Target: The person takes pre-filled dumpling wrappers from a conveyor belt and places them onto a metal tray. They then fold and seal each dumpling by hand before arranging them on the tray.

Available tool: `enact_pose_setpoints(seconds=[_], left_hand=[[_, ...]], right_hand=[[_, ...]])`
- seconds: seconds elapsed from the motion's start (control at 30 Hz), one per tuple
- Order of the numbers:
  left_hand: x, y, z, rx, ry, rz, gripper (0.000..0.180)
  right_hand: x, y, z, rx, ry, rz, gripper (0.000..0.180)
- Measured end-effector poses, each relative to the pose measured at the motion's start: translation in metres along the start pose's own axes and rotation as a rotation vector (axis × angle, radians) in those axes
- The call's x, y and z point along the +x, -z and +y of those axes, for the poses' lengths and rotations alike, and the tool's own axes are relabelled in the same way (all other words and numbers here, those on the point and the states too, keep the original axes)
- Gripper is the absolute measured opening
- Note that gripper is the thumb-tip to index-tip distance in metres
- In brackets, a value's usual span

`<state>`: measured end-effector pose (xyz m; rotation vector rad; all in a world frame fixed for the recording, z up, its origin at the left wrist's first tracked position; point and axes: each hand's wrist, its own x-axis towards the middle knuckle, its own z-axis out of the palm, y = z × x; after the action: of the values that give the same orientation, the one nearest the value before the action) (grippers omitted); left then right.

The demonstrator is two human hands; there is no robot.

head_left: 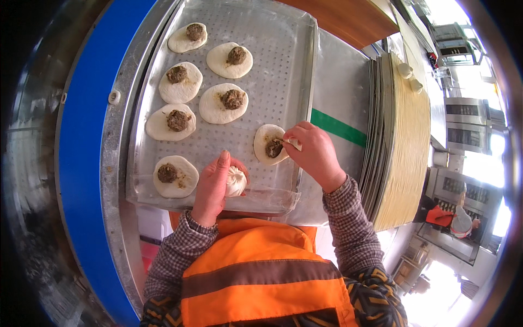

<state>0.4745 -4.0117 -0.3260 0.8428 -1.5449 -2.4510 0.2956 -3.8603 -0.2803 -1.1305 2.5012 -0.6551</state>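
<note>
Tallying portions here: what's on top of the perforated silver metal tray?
Seven flat white dough rounds, each bearing brown lumpy filling. The left hand holds a pleated white bun. The tray beneath the rounds, left hand and right hand is hidden.

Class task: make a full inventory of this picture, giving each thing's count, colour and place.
Dough rounds: seven, white, on the tray
Filling: seven lumps, brown, one per round
Pleated bun: one, white, in the left hand
Tray: one, silver, before the person
Green strip: one, green, right of the tray
Board stack: one, tan, farther right
Blue panel: one, blue, left
Wooden panel: one, brown, top
Co-worker: one, grey and orange clothing, background right
Background equipment: count unclear
Apron: one, orange with brown band, bottom
Sleeves: two, checked
Left hand: one, bare, around the bun
Right hand: one, bare, fingertips at the rightmost round
</note>
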Motion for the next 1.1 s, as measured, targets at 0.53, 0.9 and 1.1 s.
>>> enact_pose_setpoints(seconds=[0.53, 0.9, 1.1], left_hand=[[0.015, -0.011, 0.010, -0.278, 0.210, -0.123, 0.062], [-0.030, -0.022, 0.039, 0.058, -0.245, -0.149, 0.063], [-0.047, -0.018, 0.045, -0.023, -0.179, -0.184, 0.061]], right_hand=[[-0.013, 0.006, -0.028, 0.704, -0.209, -0.069, 0.006], [-0.062, 0.011, -0.088, 0.136, 0.603, 0.243, 0.029], [-0.074, 0.015, -0.101, -0.018, 0.736, 0.317, 0.041]])
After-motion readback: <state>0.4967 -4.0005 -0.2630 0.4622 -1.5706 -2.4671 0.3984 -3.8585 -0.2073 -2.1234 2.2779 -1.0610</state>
